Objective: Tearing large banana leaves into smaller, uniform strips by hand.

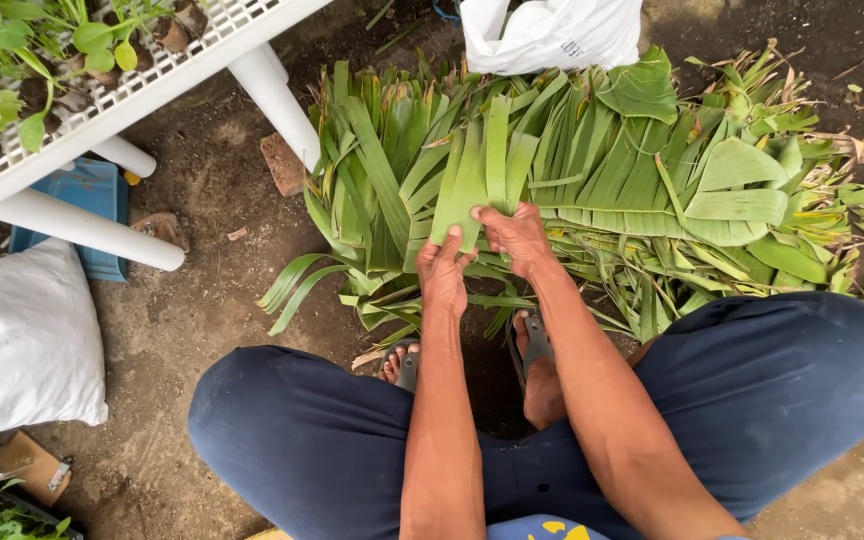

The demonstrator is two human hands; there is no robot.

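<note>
My left hand (444,270) and my right hand (518,237) both grip the near ends of a small sheaf of green leaf strips (482,165), held flat and fanned away from me. The sheaf hovers over a big pile of torn banana leaves (642,170) that spreads over the dirt ground in front of my knees. I am squatting; my feet in grey sandals (534,345) sit just below the hands, between my dark blue trouser legs.
A white plastic rack (142,85) with potted seedlings stands at the upper left on white tube legs (277,95). A white sack (22,340) lies at the left, a white plastic bag (552,32) at the top, a blue tray (87,200) under the rack.
</note>
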